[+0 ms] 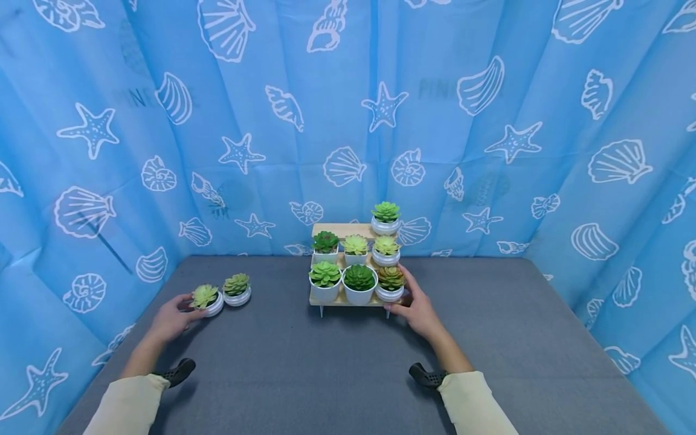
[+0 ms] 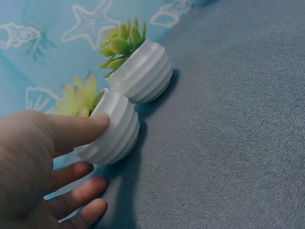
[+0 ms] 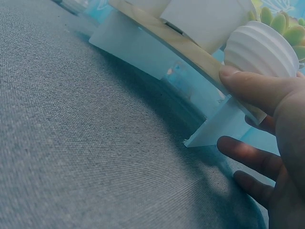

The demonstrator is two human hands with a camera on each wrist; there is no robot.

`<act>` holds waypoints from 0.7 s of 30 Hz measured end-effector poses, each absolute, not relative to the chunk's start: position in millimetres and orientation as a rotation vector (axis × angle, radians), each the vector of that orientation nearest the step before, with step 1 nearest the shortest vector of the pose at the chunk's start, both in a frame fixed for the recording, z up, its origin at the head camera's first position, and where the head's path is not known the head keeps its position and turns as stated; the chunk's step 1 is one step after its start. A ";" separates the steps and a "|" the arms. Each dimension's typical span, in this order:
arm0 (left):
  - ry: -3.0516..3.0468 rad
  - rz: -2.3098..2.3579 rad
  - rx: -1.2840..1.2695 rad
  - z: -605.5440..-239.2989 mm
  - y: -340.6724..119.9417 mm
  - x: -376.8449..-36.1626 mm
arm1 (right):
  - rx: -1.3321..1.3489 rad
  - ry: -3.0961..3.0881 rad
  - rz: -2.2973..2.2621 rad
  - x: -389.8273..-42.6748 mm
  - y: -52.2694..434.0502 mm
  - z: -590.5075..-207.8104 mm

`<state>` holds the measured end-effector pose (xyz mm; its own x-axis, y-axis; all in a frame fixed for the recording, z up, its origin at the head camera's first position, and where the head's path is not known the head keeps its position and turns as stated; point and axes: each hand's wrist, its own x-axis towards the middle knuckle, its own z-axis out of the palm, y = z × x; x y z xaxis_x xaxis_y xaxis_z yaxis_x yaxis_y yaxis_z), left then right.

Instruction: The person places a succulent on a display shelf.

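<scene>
The person's left hand (image 1: 173,315) rests at about nine o'clock on the grey bench (image 1: 348,362), its thumb (image 2: 81,126) laid against the ribbed white side of a small plant pot (image 1: 208,300) with pale yellow-green leaves, the other fingers curling below and beside it. The grip is half closed around that pot, which stands on the bench. Just beside it, toward one o'clock and touching or nearly touching it, stands a second ribbed pot (image 1: 237,290) with a slightly darker green plant.

The right hand (image 1: 418,308) is near the middle of the bench, at the right front corner of a stepped wooden stand (image 1: 327,230). Its thumb (image 3: 248,85) presses on the edge of the lowest wooden board, with the fingers curled beneath, so the grip holds the stand's corner. Right above the thumb sits a ribbed pot with a brownish-green plant (image 1: 391,283).

The stand carries seven potted plants: three on the lowest step, three on the middle, and one at the right on top. A blue curtain (image 1: 348,121) printed with white shells and starfish closes in the bench on three sides.
</scene>
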<state>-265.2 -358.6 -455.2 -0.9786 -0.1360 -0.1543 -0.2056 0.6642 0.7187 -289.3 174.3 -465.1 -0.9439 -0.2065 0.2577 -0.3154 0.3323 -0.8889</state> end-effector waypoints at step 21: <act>2.803 1.276 -0.433 -469.5 -343.7 -273.1 | 0.483 -2.506 1.666 -280.1 172.6 -452.1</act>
